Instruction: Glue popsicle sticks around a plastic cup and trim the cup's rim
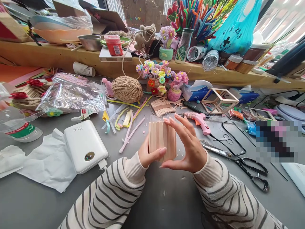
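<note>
Stick panel [157, 136] held up over the grey desk [164, 203], between both hands, right in front of the person from where I stand. Pale, bare wood: flat craft sticks side by side, standing upright, thin dark seams between them, top ends rounded. Left part looks lighter and yellower, right part a bit pinker and more shaded. Outline roughly square; right side partly covered, so I can't tell if it's one flat sheet or has a corner.

Left hand [152, 154] grips the lower left, thumb flat across the front, fingers behind. Right hand [187, 144] curves round the right side, index finger by the top edge, thumb by the bottom; can't tell whether those fingers press on it. Pink glue gun [200, 122] lies on the desk, near the right hand.
</note>
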